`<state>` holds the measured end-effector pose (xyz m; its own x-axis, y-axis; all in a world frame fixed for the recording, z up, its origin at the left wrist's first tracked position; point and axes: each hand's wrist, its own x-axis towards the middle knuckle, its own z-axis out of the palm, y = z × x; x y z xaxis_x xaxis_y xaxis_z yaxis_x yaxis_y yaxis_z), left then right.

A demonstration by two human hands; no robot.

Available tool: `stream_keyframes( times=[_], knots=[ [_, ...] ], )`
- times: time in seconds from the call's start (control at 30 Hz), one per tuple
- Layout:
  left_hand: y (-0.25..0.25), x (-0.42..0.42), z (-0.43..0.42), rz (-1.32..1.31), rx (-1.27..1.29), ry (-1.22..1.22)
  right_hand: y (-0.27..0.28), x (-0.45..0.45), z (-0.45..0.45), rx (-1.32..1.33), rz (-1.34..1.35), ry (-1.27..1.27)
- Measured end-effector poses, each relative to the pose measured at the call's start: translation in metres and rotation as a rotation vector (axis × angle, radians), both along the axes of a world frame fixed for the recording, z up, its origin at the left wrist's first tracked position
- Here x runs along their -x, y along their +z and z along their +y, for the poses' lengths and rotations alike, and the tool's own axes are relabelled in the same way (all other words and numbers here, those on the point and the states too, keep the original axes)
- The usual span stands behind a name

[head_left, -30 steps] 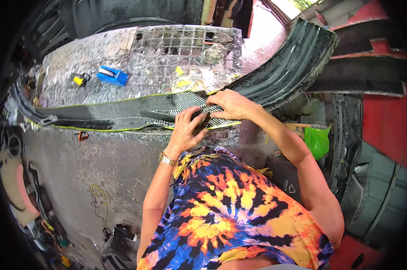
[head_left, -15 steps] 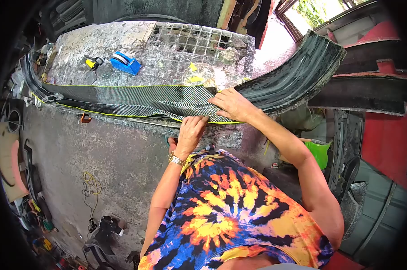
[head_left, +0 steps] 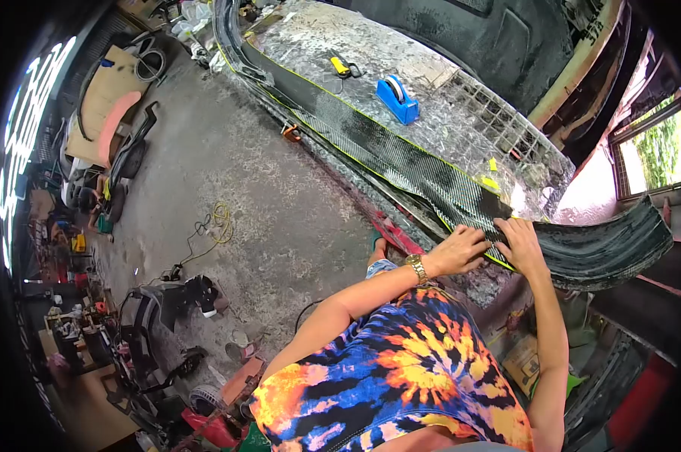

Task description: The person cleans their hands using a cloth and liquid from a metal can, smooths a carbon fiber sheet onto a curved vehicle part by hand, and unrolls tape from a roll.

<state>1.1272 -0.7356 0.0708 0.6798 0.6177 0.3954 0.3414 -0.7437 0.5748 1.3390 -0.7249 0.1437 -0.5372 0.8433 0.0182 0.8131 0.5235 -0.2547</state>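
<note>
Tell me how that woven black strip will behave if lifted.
Probably floppy: the woven strip ripples near the left hand. Likely light for its length, since it looks like thin cloth.

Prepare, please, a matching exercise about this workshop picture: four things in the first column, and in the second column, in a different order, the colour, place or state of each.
Column one
1. Woven strip
2. Tape dispenser
3. Cord
4. Left hand

Column two
A. Yellow, loosely looped on the floor
B. Touching the strip, with a watch at the wrist
C. Dark, with yellow-green edges
D. Blue, standing on the worktable

Right pairs: 1-C, 2-D, 3-A, 4-B
</note>
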Motion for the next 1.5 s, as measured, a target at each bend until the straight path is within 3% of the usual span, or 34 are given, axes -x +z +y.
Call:
stream_keyframes(
  times=[0.17,0.57,0.6,0.8,1.3,1.5],
  knots=[
    [0.001,0.025,-0.002,0.032,-0.013,0.007,-0.005,0.027,-0.003,-0.018,0.030,-0.004],
    [-0.007,-0.011,0.008,0.033,0.058,0.021,-0.018,-0.010,0.007,0.005,0.041,0.005],
    [-0.005,-0.016,0.008,0.036,0.133,0.009,-0.022,-0.016,0.010,0.024,0.067,0.013],
    [-0.017,-0.040,0.013,0.101,0.025,0.021,-0.027,-0.039,0.036,0.178,-0.010,-0.034],
    [0.002,-0.053,0.013,0.264,0.026,0.009,-0.017,-0.053,0.061,0.520,0.151,-0.069],
    [-0.003,-0.059,0.017,0.136,0.045,-0.065,-0.014,-0.049,0.060,0.515,0.161,-0.081]
  ],
)
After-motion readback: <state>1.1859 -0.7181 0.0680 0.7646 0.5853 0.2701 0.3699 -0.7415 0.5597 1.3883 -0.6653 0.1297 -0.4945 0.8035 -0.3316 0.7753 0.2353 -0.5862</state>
